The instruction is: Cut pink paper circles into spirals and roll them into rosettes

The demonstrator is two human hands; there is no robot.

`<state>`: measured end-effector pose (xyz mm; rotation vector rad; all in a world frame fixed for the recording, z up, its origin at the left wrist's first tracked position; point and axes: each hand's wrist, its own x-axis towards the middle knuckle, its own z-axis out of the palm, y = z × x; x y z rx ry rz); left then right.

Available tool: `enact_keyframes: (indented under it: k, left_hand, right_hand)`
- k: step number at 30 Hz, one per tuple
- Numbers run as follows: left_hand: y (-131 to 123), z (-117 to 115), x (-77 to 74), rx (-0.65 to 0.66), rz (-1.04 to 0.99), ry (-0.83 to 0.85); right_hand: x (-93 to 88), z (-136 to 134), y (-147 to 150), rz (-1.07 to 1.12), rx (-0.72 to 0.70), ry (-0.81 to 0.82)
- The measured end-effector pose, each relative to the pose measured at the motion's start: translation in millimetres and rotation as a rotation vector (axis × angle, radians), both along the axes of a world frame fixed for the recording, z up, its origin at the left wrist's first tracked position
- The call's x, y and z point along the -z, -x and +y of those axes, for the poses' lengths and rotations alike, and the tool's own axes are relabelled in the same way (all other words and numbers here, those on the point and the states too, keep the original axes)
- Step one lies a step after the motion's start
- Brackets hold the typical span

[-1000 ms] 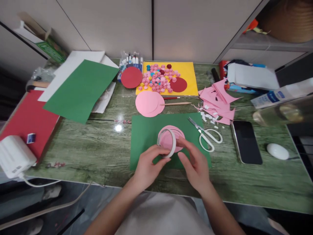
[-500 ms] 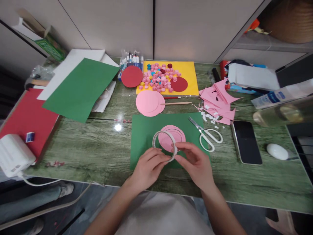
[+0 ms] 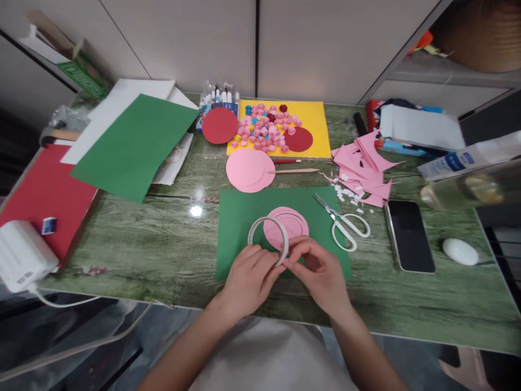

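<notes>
My left hand is closed around the near side of a roll of white tape, held upright on its edge above the green sheet. Thumb and forefinger of my right hand pinch at the roll's lower right edge; whether they hold only the tape's end I cannot tell. Behind the roll lies a small stack of pink paper ovals, partly covered by the tape and fingers. White-handled scissors rest with blades apart on the sheet's right side.
Pink paper circles, a wooden stick and a yellow sheet with small coloured balls lie farther back. To the right are pink scraps, a phone and a white mouse. A white charger stands left.
The tape roll has shifted slightly left in my left hand. My right hand has moved left and closed its fingertips at the roll's lower edge.
</notes>
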<state>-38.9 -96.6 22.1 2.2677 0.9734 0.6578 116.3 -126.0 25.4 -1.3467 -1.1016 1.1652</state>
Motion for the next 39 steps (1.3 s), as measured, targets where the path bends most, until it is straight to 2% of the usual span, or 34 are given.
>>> enact_keyframes:
  k: [6,13,20,24,27,33,39]
  left_hand:
    - [-1.3,0.7,-1.0,-0.044,0.030,-0.035]
    - [0.8,1.9,4.8,-0.097,0.050,-0.078]
    - [2.4,2.7,5.3,-0.111,0.073,-0.084]
    - [0.8,1.0,3.7,-0.077,0.097,-0.136]
    - [-0.7,0.6,3.7,-0.079,0.130,-0.169]
    - [-2.4,3.0,1.5,-0.104,0.209,-0.270]
    - [-1.4,4.7,-0.7,-0.072,0.288,-0.369]
  right_hand:
    - [2.6,-1.2,0.8,-0.051,0.036,-0.026]
    - [3.9,-6.5,0.4,-0.479,0.054,-0.182]
    - [0.6,-9.5,-1.3,-0.543,0.130,-0.234]
    - [3.9,-6.4,-2.7,-0.692,0.075,-0.369]
    - [6.6,-4.9,-2.9,-0.813,0.087,-0.453]
    - [4.4,-5.2,-0.5,-0.938,0.152,-0.447]
    - [0.7,-2.8,0.1,-0.948,0.140,-0.392]
